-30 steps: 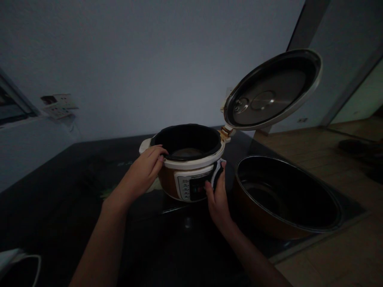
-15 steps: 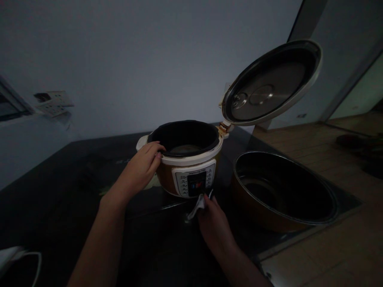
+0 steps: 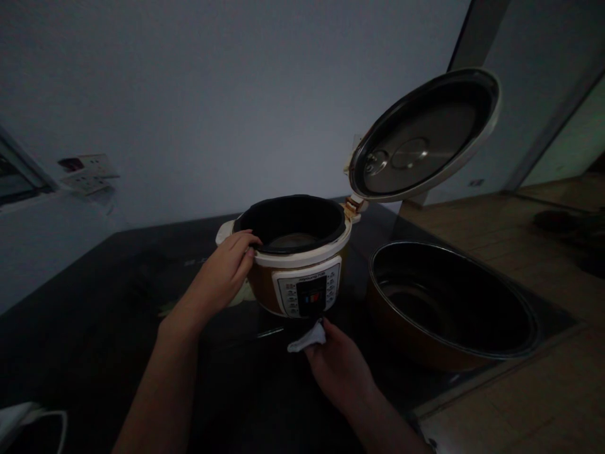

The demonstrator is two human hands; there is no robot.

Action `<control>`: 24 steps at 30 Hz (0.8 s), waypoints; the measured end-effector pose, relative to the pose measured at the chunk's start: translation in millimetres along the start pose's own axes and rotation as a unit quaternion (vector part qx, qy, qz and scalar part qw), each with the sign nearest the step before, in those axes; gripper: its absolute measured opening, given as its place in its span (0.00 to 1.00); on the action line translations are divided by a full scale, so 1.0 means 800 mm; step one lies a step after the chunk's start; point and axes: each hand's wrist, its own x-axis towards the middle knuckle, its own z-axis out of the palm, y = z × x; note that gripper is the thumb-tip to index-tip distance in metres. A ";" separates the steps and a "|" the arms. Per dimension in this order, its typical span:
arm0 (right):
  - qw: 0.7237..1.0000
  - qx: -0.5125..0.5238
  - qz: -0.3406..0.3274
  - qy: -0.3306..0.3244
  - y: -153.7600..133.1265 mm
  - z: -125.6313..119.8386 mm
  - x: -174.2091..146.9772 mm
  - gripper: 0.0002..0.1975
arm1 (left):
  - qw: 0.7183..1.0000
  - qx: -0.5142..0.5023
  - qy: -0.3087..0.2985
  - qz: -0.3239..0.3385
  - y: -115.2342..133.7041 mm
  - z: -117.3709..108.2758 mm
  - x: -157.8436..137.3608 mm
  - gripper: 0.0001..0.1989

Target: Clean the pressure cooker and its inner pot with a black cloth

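Note:
A white and golden-brown electric pressure cooker [image 3: 266, 287] stands on the dark counter, with its round lid [image 3: 425, 142] swung up on the right-hand hinge. My left hand [image 3: 230, 261] grips the cooker's front left rim, fingertips over the inner edge. Below the control panel [image 3: 309, 293], my right hand [image 3: 338, 359] pinches a pale cloth [image 3: 308, 338], which hangs out to the left of the fingers. The cloth is close to the cooker's lower front; whether it touches cannot be made out. The cooker's inside is dark.
A large inner pot [image 3: 454, 302], dark inside and brown outside, sits right of the cooker near the counter's [image 3: 222, 391] right edge. Wall sockets [image 3: 89, 173] are at the left. A white object with a cord [image 3: 28, 416] lies at the lower left.
My right hand has shifted slightly down with the cloth, which now spreads further out to the left. My left hand keeps its place on the rim.

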 end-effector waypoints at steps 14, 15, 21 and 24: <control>0.888 -0.373 -0.243 0.112 -0.011 -0.019 0.004 0.32 | 0.998 0.049 0.039 -0.010 0.006 0.008 0.002 0.17; 0.880 -0.384 -0.256 0.107 -0.017 -0.018 0.012 0.31 | 0.998 0.047 0.040 -0.009 0.008 0.008 0.003 0.18; 0.878 -0.325 -0.312 0.162 -0.062 -0.012 0.087 0.34 | 0.999 0.020 0.026 0.027 0.020 0.007 0.003 0.17; 0.886 -0.302 -0.304 0.179 -0.076 -0.011 0.112 0.36 | 0.999 0.005 0.032 0.039 0.026 0.011 0.003 0.16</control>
